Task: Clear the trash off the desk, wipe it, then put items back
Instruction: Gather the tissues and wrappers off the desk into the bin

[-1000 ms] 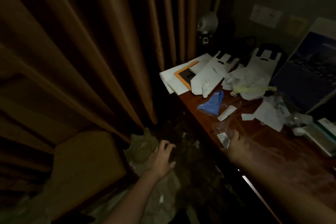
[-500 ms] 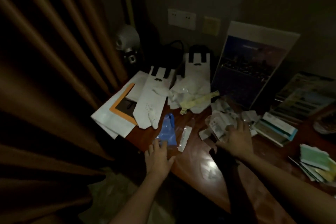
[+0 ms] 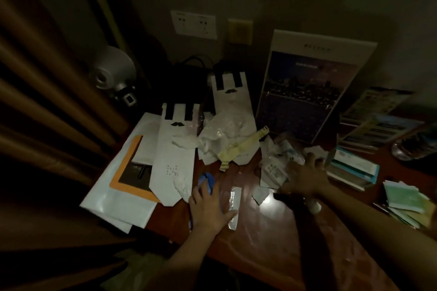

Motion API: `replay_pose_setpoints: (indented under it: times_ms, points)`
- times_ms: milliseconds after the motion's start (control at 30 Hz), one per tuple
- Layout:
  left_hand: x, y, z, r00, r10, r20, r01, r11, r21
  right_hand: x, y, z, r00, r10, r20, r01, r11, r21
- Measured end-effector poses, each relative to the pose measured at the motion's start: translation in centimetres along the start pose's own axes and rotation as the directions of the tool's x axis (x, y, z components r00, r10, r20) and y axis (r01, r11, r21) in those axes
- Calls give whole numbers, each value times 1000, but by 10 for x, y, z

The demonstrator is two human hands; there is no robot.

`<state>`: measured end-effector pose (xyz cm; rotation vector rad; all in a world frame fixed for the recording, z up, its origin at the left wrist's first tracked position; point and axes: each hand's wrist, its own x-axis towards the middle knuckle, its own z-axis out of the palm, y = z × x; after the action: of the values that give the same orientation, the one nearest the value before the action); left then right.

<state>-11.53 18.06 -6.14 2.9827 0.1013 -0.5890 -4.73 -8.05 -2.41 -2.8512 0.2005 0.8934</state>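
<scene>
Trash [image 3: 274, 170] in the head view lies heaped on the glossy red-brown wooden desk [image 3: 272, 238], just in front of the tall picture board [image 3: 307, 92] that leans against the wall. The heap is crumpled white packets and torn paper slips, thin and creased. The right hand [image 3: 305, 177] lies over this heap, in front of the picture board's lower right corner, fingers splayed and straight, its grip released, though blur softens the fingertips. Left of the picture board's foot sits a wad of crinkled clear film [image 3: 222, 130], and a pale yellow strip [image 3: 238, 149] of folded paper slants across its front. Further left of the picture board and nearer the camera, the left hand [image 3: 209, 208] presses flat on a limp blue scrap [image 3: 208, 179], grip likewise released, fingers spread, thumb against a narrow clear wrapper [image 3: 234, 205] that catches the light. One flat white paper bag [image 3: 230, 101] lies right beside the picture board's left edge, and a second paper bag [image 3: 175, 156] lies further left; each bears black bands at its top and a small black moustache mark. Left again of the picture board, half under that second bag, an orange-bordered dark card [image 3: 132, 172] rests on a smooth white sheet [image 3: 118, 201] that overhangs the desk's edge. Far left of the picture board, a round silvery lamp head [image 3: 113, 75] stands before a pleated brown curtain [image 3: 35, 101]. Right of the picture board lie flat teal-edged boxes [image 3: 352, 168] and, nearer the camera, a loose stack of pale green sheets [image 3: 406, 201].
</scene>
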Motion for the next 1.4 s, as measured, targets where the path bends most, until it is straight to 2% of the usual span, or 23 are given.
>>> replay_pose_setpoints:
  times_ms: [167, 300, 433, 533, 600, 667, 767, 967, 1067, 1267, 1400]
  points:
    - [23, -4, -7, 988, 153, -17, -152, 988, 30, -27, -12, 23, 994, 107, 34, -110, 989, 101]
    - [34, -5, -15, 984, 167, 69, -170, 985, 43, -49, -22, 33, 985, 173, -3, -172, 976, 132]
    - [43, -8, -19, 969, 200, 148, -219, 967, 129, -60, -25, 37, 962, 273, 8, -268, 935, 234]
    - [46, -1, -22, 957, 232, 175, -262, 949, 176, -67, -22, 43, 949, 317, 1, -308, 921, 240]
    - [46, 4, -25, 945, 297, 135, -320, 927, 196, -71, -21, 45, 939, 340, -46, -319, 915, 249]
    - [49, 8, -28, 928, 371, 30, -369, 907, 201, -75, -20, 47, 926, 368, -83, -331, 899, 287]
    - [58, 22, -27, 881, 472, -22, -460, 867, 192, -79, -11, 48, 920, 385, -68, -350, 889, 296]
    - [77, 72, -35, 715, 686, 136, -699, 693, 176, -79, -10, 49, 946, 319, 51, -322, 914, 248]
    - [97, 97, -39, 678, 721, 147, -735, 656, 172, -85, -5, 51, 947, 316, 59, -320, 904, 284]
    - [133, 131, -35, 622, 707, 336, -783, 559, 273, -87, 8, 53, 959, 280, 52, -280, 896, 344]
    - [136, 150, -31, 605, 695, 389, -794, 564, 228, -83, 13, 55, 954, 294, 52, -295, 903, 311]
